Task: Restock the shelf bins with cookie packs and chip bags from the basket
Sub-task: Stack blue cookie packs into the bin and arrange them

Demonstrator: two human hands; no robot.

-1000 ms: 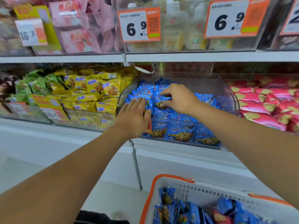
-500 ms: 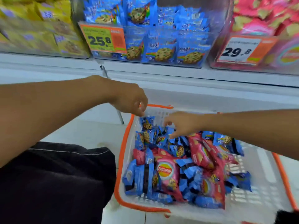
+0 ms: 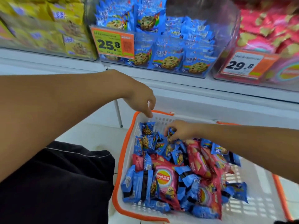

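One basket (image 3: 126,159), two price tags (image 3: 112,43) (image 3: 244,63), three shelf bins (image 3: 226,46), two hands (image 3: 139,97) (image 3: 181,130), countless snack packs (image 3: 165,178)

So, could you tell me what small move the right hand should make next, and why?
Probably lift the blue cookie pack clear of the basket: the right hand already pinches it, and the bin of matching packs sits straight above. The left hand hovers at the rim, holding nothing.

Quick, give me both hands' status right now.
Left hand: holds nothing, fingers hanging loosely above the basket rim.
Right hand: pinches a blue cookie pack in the basket.
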